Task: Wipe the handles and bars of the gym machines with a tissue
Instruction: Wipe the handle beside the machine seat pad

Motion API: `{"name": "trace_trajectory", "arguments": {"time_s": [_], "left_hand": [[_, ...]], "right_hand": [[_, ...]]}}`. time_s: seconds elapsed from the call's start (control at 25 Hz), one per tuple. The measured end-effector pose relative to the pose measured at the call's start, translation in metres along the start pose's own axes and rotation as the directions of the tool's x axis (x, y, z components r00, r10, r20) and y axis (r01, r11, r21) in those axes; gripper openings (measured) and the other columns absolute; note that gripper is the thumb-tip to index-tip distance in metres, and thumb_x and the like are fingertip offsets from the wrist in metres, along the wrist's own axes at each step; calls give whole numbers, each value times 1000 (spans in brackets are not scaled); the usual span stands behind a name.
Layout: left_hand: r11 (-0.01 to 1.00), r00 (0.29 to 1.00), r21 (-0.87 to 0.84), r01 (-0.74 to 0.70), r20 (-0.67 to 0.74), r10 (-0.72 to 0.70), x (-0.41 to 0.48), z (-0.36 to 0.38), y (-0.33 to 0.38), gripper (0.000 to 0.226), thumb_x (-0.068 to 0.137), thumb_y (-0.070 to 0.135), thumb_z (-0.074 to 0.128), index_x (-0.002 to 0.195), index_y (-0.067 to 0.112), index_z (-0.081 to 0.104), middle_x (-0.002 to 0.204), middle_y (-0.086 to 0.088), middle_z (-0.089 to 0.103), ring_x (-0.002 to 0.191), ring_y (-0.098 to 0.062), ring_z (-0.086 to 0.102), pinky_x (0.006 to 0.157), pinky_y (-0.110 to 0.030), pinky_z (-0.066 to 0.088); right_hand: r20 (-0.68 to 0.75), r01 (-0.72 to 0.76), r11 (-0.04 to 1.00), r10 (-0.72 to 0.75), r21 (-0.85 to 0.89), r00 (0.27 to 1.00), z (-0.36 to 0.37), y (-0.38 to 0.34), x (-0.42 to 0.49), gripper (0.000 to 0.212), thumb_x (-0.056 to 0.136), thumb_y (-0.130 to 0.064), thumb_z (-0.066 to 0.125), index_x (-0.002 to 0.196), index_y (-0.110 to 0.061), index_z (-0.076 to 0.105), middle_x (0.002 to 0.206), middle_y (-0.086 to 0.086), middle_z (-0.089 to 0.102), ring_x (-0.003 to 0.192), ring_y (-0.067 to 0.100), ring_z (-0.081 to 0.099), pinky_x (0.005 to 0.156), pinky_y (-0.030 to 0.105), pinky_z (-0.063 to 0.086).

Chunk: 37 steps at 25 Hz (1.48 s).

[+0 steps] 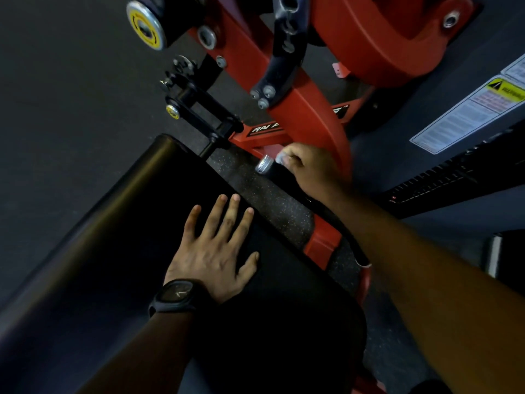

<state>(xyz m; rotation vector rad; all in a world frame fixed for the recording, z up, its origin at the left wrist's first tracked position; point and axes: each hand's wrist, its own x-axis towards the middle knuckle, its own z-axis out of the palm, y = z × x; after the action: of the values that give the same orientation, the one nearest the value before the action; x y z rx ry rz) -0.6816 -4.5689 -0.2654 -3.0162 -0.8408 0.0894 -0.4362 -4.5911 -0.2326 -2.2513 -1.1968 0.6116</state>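
**A:** Why do we lay the left hand (pixel 218 251) flat on the black pad (pixel 136 228)?

**B:** As a prop, we judge. Its fingers are straight and spread, grasping nothing, and the palm bears on the pad. That lets us lean over toward the low side of the machine.

**A:** And the right hand (pixel 312 173)?

**B:** It reaches past the pad's edge to the handle (pixel 265 167), the black bar with the silver end cap, set low beside the red frame (pixel 321 118). Its fingers are curled round the tissue (pixel 281 157) and press it onto the grip just behind the cap.

**A:** So the tissue is at the tip of the handle?

**B:** Yes, it is bunched white in our fingers and touches the bar. The hand hides most of it.

**A:** Why bunched rather than spread?

**B:** A wad closes round a round bar, we think, so one pull along it would clean all sides.

**A:** What is left to do?

**B:** The bar curves back under our forearm toward the frame. We cannot tell whether that stretch is clean, so we judge it wants the next pass.
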Motion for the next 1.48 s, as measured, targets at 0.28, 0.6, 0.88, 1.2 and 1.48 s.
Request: {"name": "trace_trajectory", "arguments": {"time_s": [0.28,0.6,0.88,1.2,1.48], "left_hand": [[1000,1000,-7,-3,-4,2,1,0,0,75,91,62,39,153,20,33,162,-8,22,151,-25,14,118,-54,9],[1000,1000,6,8,11,-8,-1,-2,0,75,93,62,35,155,20,29,162,-9,20,151,-26,13,119,-55,10],[993,993,-59,106,53,-103,6,-8,31,74,85,62,39,148,24,42,159,-9,29,149,-34,16,117,-61,7],[993,992,-34,117,54,-115,-5,8,67,79,84,65,45,150,22,40,161,-14,23,150,-35,13,115,-67,5],[993,991,-30,112,74,-110,-5,8,67,80,85,65,45,151,21,38,161,-16,21,150,-36,12,115,-67,5]], "right_hand": [[109,-172,974,156,150,982,-3,7,14,13,98,-21,61,100,-15,72,90,0,69,84,12,62,74,25,46],[240,-353,887,289,296,927,2,-1,24,17,100,-20,56,108,-13,69,94,-1,69,89,15,64,79,28,51],[-76,340,918,-361,-203,930,1,38,-56,18,98,-20,58,107,-9,69,113,5,66,108,13,61,94,29,51],[96,674,527,-747,-517,658,8,36,-36,21,97,-4,51,83,-2,67,95,12,63,85,27,56,63,35,50],[143,732,400,-819,-551,556,10,25,-26,29,98,-3,45,87,-3,71,98,13,68,81,28,62,67,37,53]]}}
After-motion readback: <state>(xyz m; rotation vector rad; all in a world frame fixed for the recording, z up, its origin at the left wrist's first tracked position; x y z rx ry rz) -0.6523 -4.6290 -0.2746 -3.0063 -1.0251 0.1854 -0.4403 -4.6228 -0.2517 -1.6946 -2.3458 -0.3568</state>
